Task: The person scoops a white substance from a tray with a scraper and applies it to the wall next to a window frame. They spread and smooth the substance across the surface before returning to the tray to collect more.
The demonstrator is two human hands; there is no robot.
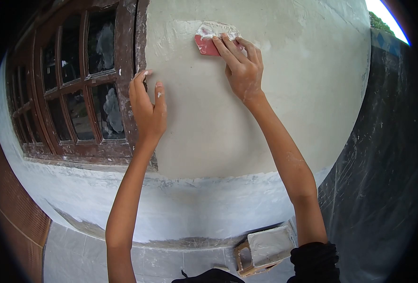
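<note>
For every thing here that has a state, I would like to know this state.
Red spreader: smeared with whitish paste, against the wall
Right hand: gripping the spreader
Left hand: fingers parted, beside the window frame
Wall: coated, streaked near the spreader
Window frame: spotted white
Box top: smeared pale

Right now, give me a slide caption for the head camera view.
Right hand holds a smeared red scraper to the wall, left hand at the brown window frame.
</note>
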